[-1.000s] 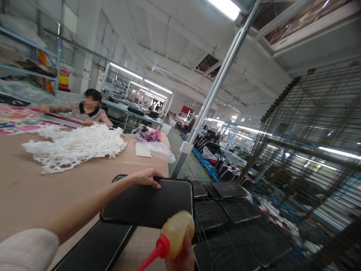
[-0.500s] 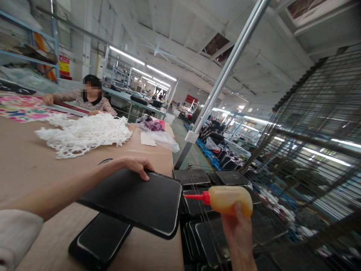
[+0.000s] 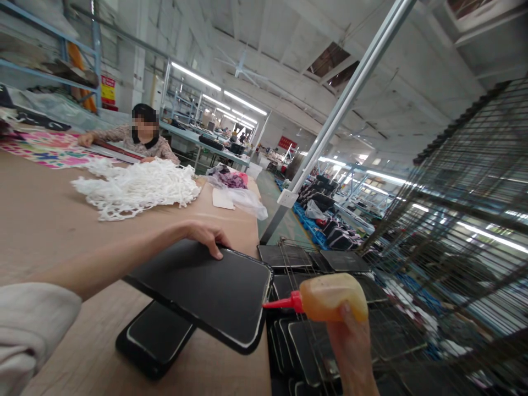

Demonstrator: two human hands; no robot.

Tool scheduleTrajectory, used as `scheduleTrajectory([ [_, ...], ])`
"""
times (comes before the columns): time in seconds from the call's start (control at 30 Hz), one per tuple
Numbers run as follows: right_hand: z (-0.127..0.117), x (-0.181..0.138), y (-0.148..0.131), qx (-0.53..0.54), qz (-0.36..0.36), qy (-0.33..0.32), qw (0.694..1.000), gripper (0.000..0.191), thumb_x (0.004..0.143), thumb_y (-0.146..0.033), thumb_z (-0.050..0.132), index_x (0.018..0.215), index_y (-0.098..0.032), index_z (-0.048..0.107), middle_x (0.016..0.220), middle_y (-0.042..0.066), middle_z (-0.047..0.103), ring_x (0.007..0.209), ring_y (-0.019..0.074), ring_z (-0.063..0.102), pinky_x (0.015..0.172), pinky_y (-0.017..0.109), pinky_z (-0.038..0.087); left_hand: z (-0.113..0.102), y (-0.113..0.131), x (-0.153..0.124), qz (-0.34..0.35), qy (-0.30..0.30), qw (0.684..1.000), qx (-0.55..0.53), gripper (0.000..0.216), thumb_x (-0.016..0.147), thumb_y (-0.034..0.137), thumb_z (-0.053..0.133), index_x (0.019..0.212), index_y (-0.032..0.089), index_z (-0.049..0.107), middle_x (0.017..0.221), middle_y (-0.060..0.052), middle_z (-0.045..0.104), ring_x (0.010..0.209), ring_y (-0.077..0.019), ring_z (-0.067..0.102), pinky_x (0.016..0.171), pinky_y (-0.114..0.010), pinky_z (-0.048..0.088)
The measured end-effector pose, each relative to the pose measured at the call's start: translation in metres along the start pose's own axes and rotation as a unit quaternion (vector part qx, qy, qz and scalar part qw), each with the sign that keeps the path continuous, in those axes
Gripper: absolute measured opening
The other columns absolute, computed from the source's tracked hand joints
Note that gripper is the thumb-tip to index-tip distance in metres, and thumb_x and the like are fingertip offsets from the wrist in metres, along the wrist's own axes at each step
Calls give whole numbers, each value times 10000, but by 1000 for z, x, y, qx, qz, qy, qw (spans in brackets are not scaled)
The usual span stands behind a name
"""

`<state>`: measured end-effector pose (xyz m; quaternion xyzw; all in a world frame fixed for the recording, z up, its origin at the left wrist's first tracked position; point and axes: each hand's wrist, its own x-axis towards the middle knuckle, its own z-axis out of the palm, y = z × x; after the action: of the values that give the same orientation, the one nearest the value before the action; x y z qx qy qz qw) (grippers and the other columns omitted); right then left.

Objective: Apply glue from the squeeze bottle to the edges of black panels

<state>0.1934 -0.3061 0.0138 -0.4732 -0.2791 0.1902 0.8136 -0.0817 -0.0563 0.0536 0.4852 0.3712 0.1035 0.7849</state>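
My left hand [image 3: 206, 237] grips the far edge of a flat black panel [image 3: 206, 294] with a pale rim and holds it tilted above the brown table [image 3: 49, 220]. Under it, on the table, lies another black panel [image 3: 154, 338]. My right hand [image 3: 350, 346] is closed round a yellowish squeeze bottle [image 3: 330, 298]. The bottle's red nozzle points left and nearly touches the right edge of the held panel.
A wire rack [image 3: 330, 319] to the right holds several black panels. Taller wire shelves [image 3: 466, 209] stand at the far right. On the table lie a heap of white cord [image 3: 138, 187] and plastic bags [image 3: 243, 201]. A person [image 3: 142, 137] sits at the far end. A metal pole [image 3: 338, 115] rises beside the table.
The bottle swung from nozzle-down to nozzle pointing left and came up to the panel's right edge. My left hand drew the panel slightly toward me over the table.
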Motion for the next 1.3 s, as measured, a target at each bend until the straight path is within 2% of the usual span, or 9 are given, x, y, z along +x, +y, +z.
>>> scheduleTrajectory([
  [0.07,-2,-2,0,5,12,2,1000,498,504,-362,792,934,-182,617,731,24,633,697,176,586,633,292,485,-1,-1,0,-3,12,999,-38,236,652,146,641,878,174,702,686,-28,696,696,-274,657,665,-392,523],
  [0.2,-5,-5,1,19,20,3,1000,441,468,-359,813,822,-179,622,667,9,615,693,165,580,640,279,488,-2,-2,0,-37,-111,991,65,252,616,27,640,807,180,702,680,-9,695,786,-269,651,697,-346,514],
  [0.3,-6,-10,0,19,24,0,1000,440,492,-363,806,849,-183,622,662,6,613,703,164,580,648,271,480,0,-4,-2,-21,-156,976,150,274,600,-2,648,806,170,705,713,-5,701,813,-252,646,707,-302,502],
  [0.53,-11,-15,-1,-7,24,-2,1000,598,528,-376,785,1067,-212,582,882,28,648,735,165,600,663,267,495,-3,-4,-3,71,-251,915,307,302,638,246,708,927,159,704,832,-4,704,834,-211,617,822,-284,448],
  [0.7,-25,-9,7,-11,20,-11,1000,670,515,-355,792,1125,-209,556,949,60,641,787,204,604,653,297,506,-6,-8,-3,78,-241,917,309,355,624,322,712,945,170,703,848,-14,702,815,-215,612,799,-292,448],
  [0.93,-31,-18,15,-36,1,51,998,614,554,-370,774,1109,-208,566,909,36,635,791,183,603,668,273,512,-15,-22,5,73,-216,934,275,378,603,348,726,940,177,704,842,-27,702,796,-225,623,756,-298,461],
  [1.07,-42,-22,25,-156,-99,50,981,490,621,-445,725,1015,-178,609,895,81,628,843,256,602,669,374,529,-19,-29,7,85,-204,940,259,371,607,354,725,929,172,705,839,-32,703,791,-228,630,747,-297,469],
  [1.17,-51,-26,34,-199,-167,75,963,362,601,-449,744,837,-191,649,888,93,621,952,312,566,739,449,513,-20,-37,9,91,-182,951,234,352,605,360,720,901,169,706,811,-30,705,748,-223,638,723,-298,480],
  [1.3,-60,-33,42,-307,-270,114,905,257,571,-371,778,686,-185,643,861,113,611,988,360,543,779,520,485,-24,-51,15,96,-176,959,201,367,615,372,711,922,173,699,822,-32,708,733,-219,645,707,-297,488],
])
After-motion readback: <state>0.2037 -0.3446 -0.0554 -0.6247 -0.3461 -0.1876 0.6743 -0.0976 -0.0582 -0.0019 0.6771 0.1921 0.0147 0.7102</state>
